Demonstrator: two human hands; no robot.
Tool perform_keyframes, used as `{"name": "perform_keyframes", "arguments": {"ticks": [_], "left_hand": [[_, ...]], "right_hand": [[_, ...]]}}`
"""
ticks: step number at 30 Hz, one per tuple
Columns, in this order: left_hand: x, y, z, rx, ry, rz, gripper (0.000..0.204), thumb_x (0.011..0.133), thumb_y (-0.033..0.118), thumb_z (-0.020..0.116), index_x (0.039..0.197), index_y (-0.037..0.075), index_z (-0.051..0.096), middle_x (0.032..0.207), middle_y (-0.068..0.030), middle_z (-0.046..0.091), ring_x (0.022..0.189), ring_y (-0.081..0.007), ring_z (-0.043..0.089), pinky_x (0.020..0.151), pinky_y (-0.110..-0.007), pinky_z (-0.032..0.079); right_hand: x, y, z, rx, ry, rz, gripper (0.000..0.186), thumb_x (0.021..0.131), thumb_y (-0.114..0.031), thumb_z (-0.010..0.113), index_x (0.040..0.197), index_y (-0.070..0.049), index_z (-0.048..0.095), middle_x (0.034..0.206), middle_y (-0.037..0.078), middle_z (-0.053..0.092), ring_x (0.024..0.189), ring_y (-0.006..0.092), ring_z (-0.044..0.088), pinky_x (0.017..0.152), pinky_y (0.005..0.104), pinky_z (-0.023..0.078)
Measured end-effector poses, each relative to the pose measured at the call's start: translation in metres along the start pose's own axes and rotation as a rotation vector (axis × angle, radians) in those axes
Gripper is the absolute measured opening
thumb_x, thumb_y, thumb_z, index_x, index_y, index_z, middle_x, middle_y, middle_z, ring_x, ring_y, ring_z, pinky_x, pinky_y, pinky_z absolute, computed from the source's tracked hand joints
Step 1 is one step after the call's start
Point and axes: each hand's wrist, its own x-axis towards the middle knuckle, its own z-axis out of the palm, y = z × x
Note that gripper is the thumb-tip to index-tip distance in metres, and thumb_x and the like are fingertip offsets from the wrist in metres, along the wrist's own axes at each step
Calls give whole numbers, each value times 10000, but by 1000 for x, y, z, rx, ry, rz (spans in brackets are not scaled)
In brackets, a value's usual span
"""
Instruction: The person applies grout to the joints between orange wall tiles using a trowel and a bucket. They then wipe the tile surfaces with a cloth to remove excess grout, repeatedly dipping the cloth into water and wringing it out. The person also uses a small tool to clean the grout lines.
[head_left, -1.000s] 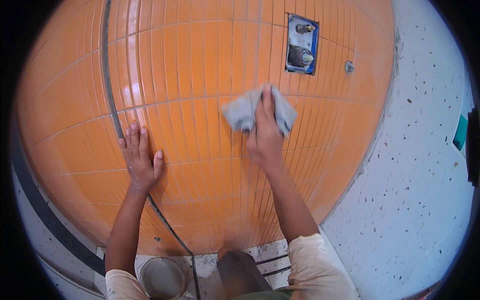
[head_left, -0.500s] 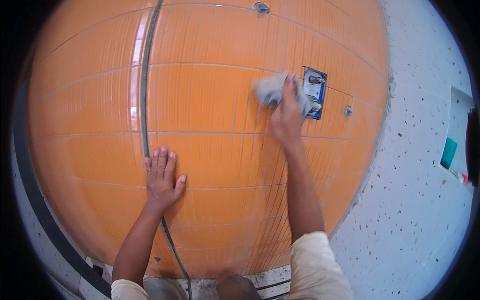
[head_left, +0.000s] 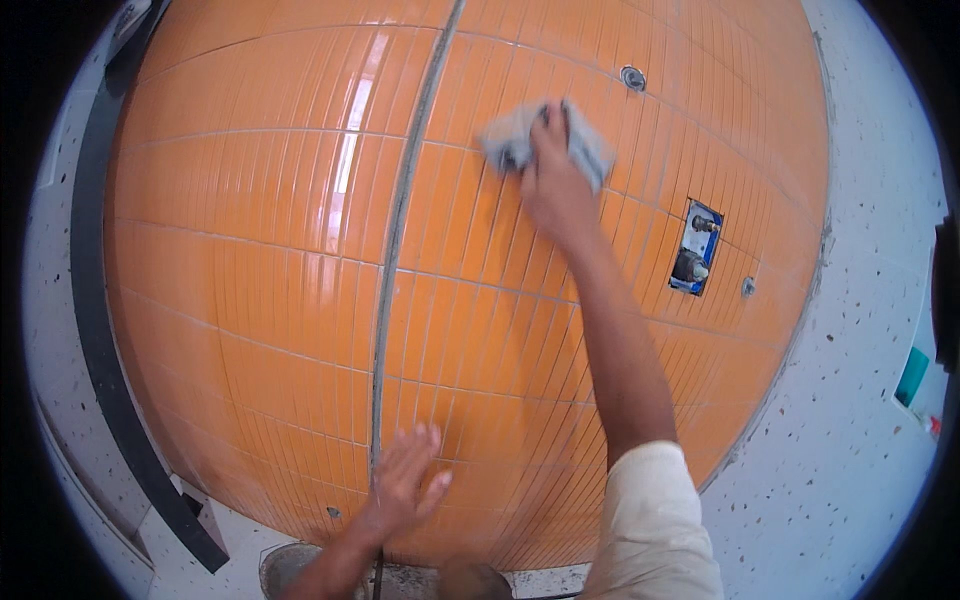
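- Right hand [head_left: 560, 195]: grips the gray cloth [head_left: 588, 150].
- Cloth: lies against the orange tiled wall [head_left: 480, 340], right of the dark vertical joint [head_left: 395, 240], above and left of the recessed box [head_left: 696, 250].
- Left hand [head_left: 402, 485]: open, blurred, low beside the joint; wall contact cannot be determined.
- Bucket [head_left: 283, 566]: on the floor, beside the left forearm.

– What place is this?
– It seems an unfinished bathroom. The orange wall [head_left: 480, 335] is tiled, and an open box [head_left: 693, 239] with pipe fittings [head_left: 692, 266] sits right of the right hand [head_left: 560, 190], lower.
– What else?
– A bucket [head_left: 284, 566], below and left of the left hand [head_left: 402, 485].
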Motion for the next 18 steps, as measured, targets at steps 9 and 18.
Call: {"name": "perform_keyframes", "arguments": {"ticks": [9,18], "left_hand": [[-275,9,46,-308,-321,-470,410,867,175,713,1236,21,621,1150,-192,669,1088,-345,642,937,-459,514],[-346,12,52,-301,-317,-676,420,856,224,718,1216,32,621,1046,-182,681,1001,-366,649,911,-465,518]], "right_hand": [[-33,-29,41,47,-79,-28,546,917,-28,457,1451,35,362,1579,230,266,1477,377,216,1206,423,200],[31,-43,21,-178,-61,-94,588,911,41,435,1487,-8,330,1588,215,249,1465,350,249,1179,408,268]]}}
